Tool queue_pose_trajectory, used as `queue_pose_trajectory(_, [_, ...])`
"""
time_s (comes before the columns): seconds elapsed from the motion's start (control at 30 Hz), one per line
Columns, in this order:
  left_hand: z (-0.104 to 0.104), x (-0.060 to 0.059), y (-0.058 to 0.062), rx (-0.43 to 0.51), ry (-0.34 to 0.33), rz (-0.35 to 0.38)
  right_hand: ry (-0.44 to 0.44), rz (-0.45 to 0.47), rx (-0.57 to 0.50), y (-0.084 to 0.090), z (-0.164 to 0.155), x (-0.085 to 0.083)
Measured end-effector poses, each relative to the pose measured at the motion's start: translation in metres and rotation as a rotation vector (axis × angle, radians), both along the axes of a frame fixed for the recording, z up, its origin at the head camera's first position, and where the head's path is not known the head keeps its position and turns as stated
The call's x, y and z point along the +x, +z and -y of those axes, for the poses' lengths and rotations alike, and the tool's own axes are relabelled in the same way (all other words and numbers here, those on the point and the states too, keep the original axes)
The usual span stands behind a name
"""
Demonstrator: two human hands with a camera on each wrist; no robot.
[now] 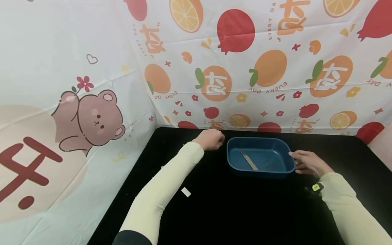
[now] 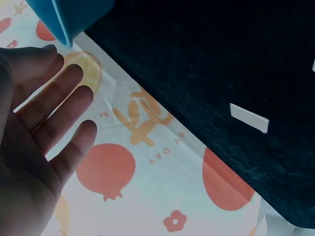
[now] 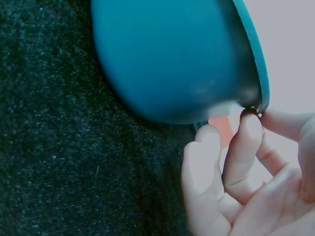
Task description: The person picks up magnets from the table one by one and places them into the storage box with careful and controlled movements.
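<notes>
A blue plastic basin point(image 1: 260, 173) sits towards the back of the black table, with a flat silvery strip point(image 1: 249, 160) lying slanted inside it. At its right end my right hand point(image 1: 309, 162) pinches the rim; the right wrist view shows thumb and forefinger meeting at the rim of the basin point(image 3: 167, 59), the other fingers bent below. My left hand point(image 1: 210, 139) is off the basin's left end, apart from it. In the left wrist view, the left hand point(image 2: 44, 113) has loosely extended fingers and an empty palm, near the basin's corner point(image 2: 83, 14).
A small white rectangular piece point(image 1: 186, 192) lies on the black table point(image 1: 239, 211) beside my left forearm. One white piece point(image 2: 249, 118) also shows in the left wrist view, near the table's edge. Fruit-printed cloth point(image 1: 235, 78) hangs behind the table; a bear-printed cloth point(image 1: 101, 119) hangs at left.
</notes>
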State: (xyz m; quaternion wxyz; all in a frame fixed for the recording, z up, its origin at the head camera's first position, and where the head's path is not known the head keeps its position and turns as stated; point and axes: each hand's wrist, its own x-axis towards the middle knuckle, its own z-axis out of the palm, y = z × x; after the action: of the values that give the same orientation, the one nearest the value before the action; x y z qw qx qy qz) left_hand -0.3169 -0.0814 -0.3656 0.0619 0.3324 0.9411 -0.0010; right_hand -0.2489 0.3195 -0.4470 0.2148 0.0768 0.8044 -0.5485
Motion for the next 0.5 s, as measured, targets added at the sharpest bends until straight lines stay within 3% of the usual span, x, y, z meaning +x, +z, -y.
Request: queue_pose_trajectory(0.5, [0.03, -0.002, -0.011, 0.029, 0.044, -0.02, -0.003, -0.004, 0.0, 0.001, 0.001, 0.001])
